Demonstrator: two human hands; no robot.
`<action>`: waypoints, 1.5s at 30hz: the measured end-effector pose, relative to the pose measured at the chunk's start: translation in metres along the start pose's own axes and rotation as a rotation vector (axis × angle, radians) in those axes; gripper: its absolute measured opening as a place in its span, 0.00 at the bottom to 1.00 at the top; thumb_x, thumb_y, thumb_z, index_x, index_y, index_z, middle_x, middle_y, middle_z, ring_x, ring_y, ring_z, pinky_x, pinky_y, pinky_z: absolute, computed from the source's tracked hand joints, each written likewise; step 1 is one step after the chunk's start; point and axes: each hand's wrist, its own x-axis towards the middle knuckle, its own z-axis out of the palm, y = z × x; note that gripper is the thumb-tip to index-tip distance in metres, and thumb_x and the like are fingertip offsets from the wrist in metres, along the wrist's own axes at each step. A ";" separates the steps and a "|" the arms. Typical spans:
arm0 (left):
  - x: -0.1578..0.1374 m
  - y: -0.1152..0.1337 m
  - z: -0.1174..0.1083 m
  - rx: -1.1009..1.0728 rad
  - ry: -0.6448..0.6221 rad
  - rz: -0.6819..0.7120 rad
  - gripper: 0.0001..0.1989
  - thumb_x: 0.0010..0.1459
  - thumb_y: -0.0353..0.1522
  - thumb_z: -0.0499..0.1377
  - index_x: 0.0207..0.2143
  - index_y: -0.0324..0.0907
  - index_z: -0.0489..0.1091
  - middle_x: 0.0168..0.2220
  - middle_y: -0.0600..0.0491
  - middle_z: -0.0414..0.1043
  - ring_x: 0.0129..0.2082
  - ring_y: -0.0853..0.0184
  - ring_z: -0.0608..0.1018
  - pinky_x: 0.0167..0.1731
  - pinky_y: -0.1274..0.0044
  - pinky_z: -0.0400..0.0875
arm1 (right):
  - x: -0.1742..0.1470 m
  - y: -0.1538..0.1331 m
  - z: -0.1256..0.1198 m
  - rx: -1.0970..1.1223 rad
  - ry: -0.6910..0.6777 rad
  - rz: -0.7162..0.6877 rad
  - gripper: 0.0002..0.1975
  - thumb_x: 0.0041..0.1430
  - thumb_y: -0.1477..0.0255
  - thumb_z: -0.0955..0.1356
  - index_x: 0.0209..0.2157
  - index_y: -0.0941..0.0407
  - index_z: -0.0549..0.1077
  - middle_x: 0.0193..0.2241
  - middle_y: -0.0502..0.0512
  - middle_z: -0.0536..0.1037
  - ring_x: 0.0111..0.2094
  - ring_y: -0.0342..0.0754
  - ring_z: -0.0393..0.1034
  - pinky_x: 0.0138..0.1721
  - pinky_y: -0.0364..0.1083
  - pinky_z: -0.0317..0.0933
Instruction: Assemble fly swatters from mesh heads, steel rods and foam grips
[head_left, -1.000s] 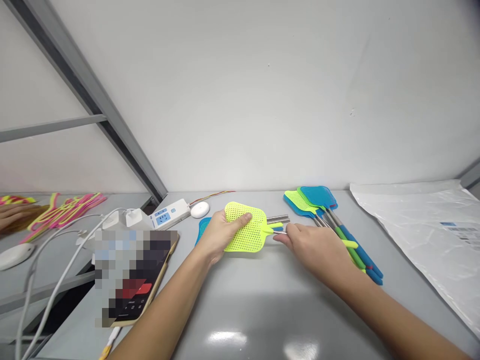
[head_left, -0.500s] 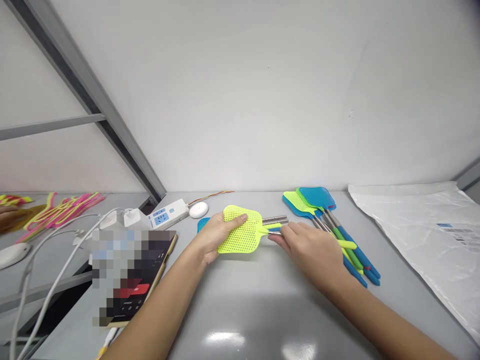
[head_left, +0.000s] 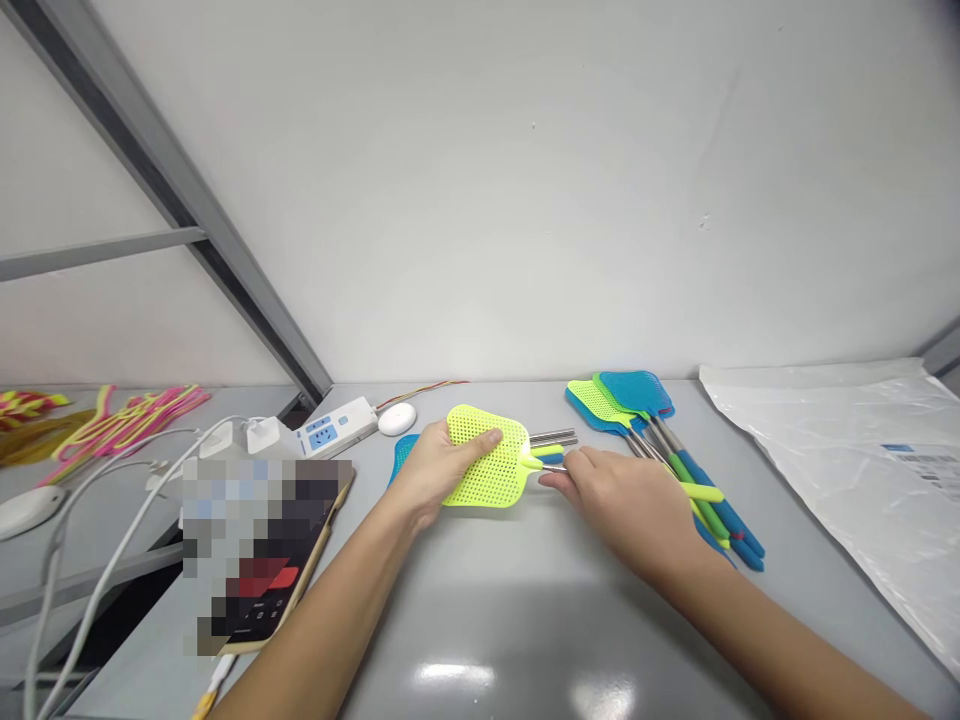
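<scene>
The left hand (head_left: 431, 475) is gripping the yellow swatter (head_left: 491, 475) by its mesh head, the thumb lying across the upper face and the fingers hidden beneath. The right hand (head_left: 619, 500) is closed on the bright shaft (head_left: 553, 468), just past the neck. The swatter is sitting to the right of the power strip (head_left: 345, 428) and nearer the person, apparently just above the table (head_left: 465, 620).

Handling, as judged: the swatter is looking light, with a thin, pliable plastic head and a slender, stiff metal shaft. That shaft is probably offering a slippery surface; the neck, or the thicker handle (head_left: 705, 493), is promising surer purchase.

Orientation: the long axis is running roughly crosswise. The head is pointing left, toward the power strip; the shaft is extending away from it and slightly toward the person. The handle showing beyond the right hand appears to be the same swatter's, though the joint is covered.

Right of the power strip, a blue swatter head (head_left: 402, 455) is showing behind the left hand, and metal rods (head_left: 551, 438) are lying beyond the yellow neck. Farther right of the strip, a swatter pile (head_left: 637, 392) is resting before a plastic bag (head_left: 817, 440). Left of and nearer than the strip, a phone (head_left: 300, 530) is lying.
</scene>
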 end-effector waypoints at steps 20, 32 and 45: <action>0.025 0.003 -0.034 -0.498 0.308 0.230 0.16 0.50 0.32 0.66 0.41 0.39 0.70 0.36 0.48 0.78 0.34 0.66 0.80 0.35 0.76 0.76 | 0.007 0.001 0.001 0.543 -0.276 0.203 0.11 0.66 0.67 0.59 0.36 0.54 0.70 0.30 0.52 0.78 0.30 0.49 0.72 0.27 0.43 0.52; -0.005 -0.025 0.042 -0.426 0.027 0.149 0.25 0.59 0.48 0.52 0.42 0.35 0.72 0.42 0.40 0.77 0.41 0.59 0.77 0.43 0.67 0.71 | 0.002 -0.036 0.003 0.951 -0.344 0.297 0.09 0.66 0.70 0.57 0.36 0.54 0.66 0.28 0.51 0.76 0.28 0.47 0.70 0.27 0.42 0.54; 0.006 -0.017 0.023 -0.422 0.265 0.241 0.20 0.56 0.46 0.57 0.33 0.36 0.73 0.27 0.49 0.73 0.27 0.67 0.74 0.33 0.74 0.69 | 0.001 -0.053 0.003 1.537 -0.601 0.515 0.14 0.66 0.60 0.56 0.29 0.53 0.59 0.16 0.41 0.58 0.15 0.40 0.52 0.18 0.40 0.51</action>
